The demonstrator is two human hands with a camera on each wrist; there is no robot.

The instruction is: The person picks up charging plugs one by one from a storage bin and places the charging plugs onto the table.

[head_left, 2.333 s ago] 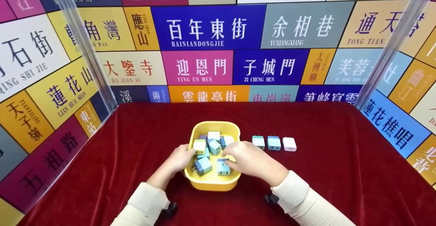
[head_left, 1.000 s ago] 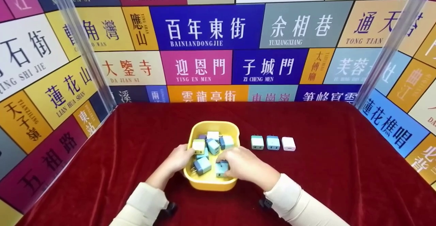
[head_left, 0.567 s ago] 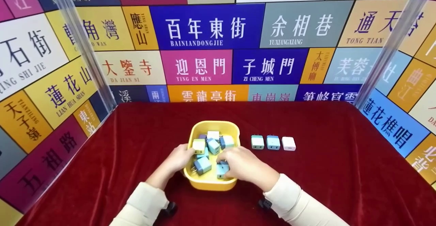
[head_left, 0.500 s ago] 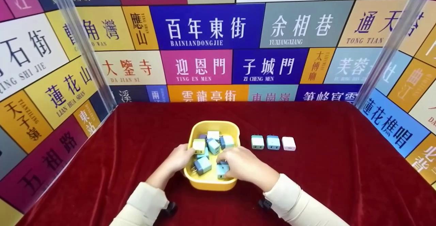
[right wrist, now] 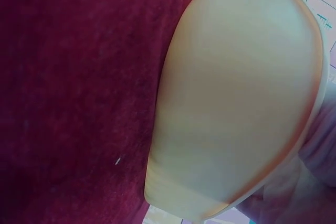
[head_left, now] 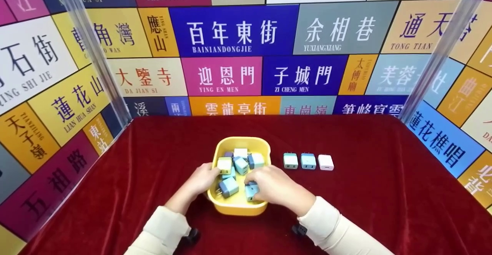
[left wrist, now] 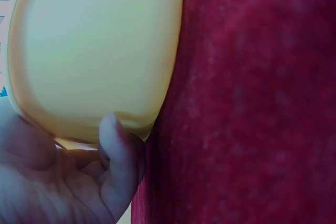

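Note:
A yellow plastic tub (head_left: 242, 209) on the table holds several USB charger plugs. My left hand (head_left: 201, 180) grips the tub's left rim; in the left wrist view the fingers (left wrist: 119, 161) press its outer wall. Inside the tub, at its near right, my right hand (head_left: 271, 185) holds a light blue charger plug with a dark blue end (head_left: 251, 190), partly hidden by the fingers. Left of it lies another blue charger plug (head_left: 229, 187), prongs to the left. Behind are a yellow-and-white one (head_left: 224, 165) and a tilted blue one (head_left: 241, 165). In the right wrist view the tub wall (right wrist: 236, 93) hides the held plug.
Right of the tub, 3 charger plugs stand in a row: a green-and-white one (head_left: 290, 160), a blue one (head_left: 308, 161) and a white one (head_left: 326, 162). A dark red cloth (head_left: 369, 201) covers the table. A wall of coloured sign panels (head_left: 234, 32) rises behind.
Over these two seconds my right hand has shifted slightly left and closed on the blue charger plug, which has turned a little. My left hand has kept its place on the tub.

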